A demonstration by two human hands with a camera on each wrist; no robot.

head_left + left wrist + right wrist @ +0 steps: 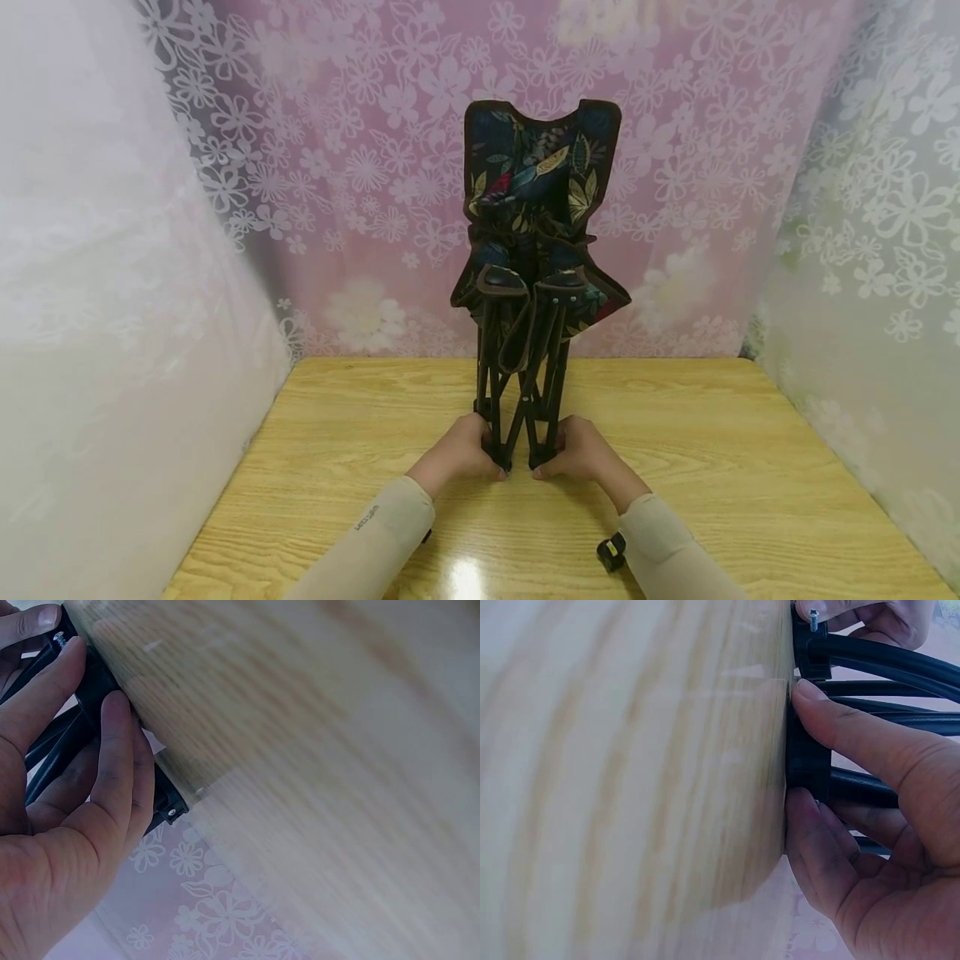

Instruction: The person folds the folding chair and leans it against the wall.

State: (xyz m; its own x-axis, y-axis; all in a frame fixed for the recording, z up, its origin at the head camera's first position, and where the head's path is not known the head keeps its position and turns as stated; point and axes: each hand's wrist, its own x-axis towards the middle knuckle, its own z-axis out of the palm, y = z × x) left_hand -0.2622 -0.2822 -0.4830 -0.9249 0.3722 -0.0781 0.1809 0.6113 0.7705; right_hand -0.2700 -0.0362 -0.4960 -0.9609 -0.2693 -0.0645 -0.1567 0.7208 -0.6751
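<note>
A small folding chair (542, 179) with dark leaf-patterned fabric stands upright on the table, its black crossed legs (527, 408) drawn close together. My left hand (467, 447) grips the near left foot, with thumb and fingers around the black plastic (94, 686) in the left wrist view. On the other side, my right hand (587, 454) pinches the near right foot, a black block (810, 757) in the right wrist view. Both feet are low against the tabletop, a small gap between them. The fabric seat sags in folds between the leg tops.
The wood-grain table (337, 417) stretches out on both sides of the chair. Behind it hangs a pink flowered curtain (360, 167), with pale sheets at left and right. A small black object (611, 552) sits by the right sleeve.
</note>
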